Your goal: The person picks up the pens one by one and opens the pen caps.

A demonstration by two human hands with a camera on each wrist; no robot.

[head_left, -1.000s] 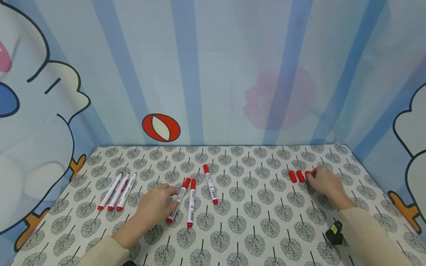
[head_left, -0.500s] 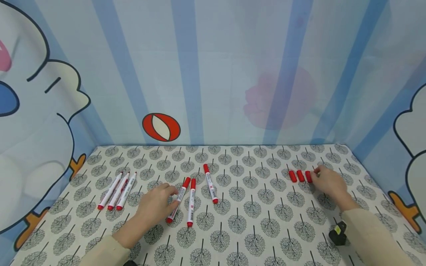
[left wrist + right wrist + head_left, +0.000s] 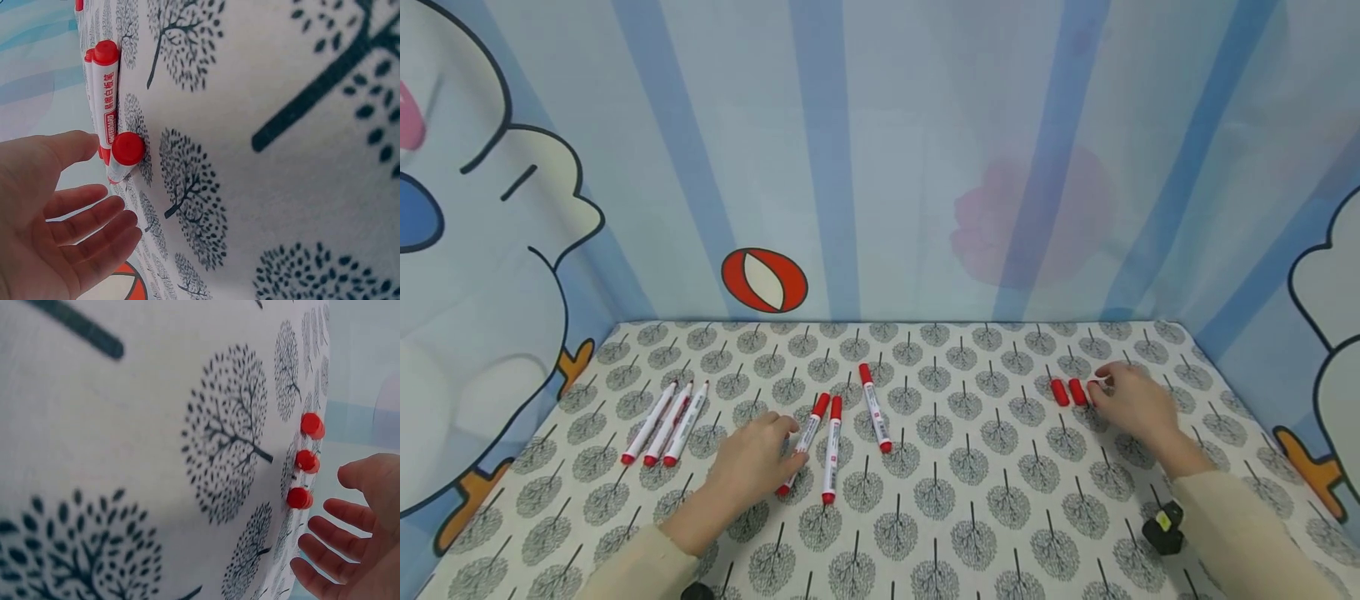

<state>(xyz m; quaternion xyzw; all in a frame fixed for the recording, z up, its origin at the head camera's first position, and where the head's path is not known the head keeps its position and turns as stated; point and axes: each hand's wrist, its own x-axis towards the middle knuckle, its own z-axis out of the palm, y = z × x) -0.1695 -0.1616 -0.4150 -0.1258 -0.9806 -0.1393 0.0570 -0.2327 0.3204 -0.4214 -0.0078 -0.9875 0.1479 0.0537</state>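
My left hand [image 3: 752, 462] is held with loosely bent fingers beside a capped red whiteboard marker [image 3: 808, 435], part of which it hides. The left wrist view shows its thumb and fingers apart with nothing between them. Two more capped markers lie just right of it, a middle marker [image 3: 832, 450] and a right marker [image 3: 876, 408]. At the right, my right hand [image 3: 1135, 408] hovers by a row of three red marker caps, with thumb and fingers spread. The left cap [image 3: 1059, 392] and middle cap [image 3: 1077, 392] show fully; fingers mostly cover the end cap [image 3: 299, 498] in the head view.
Three uncapped markers [image 3: 666, 423] lie side by side at the left, tips pointing away. A tree-print cloth [image 3: 955, 517] covers the table. Behind it hangs a striped blue backdrop [image 3: 895, 183]. A black device [image 3: 1163, 529] sits at the right wrist.
My right hand has let go of the end cap, and its thumb and fingers have spread over it. The left hand has stayed in place. The head view has tilted slightly.
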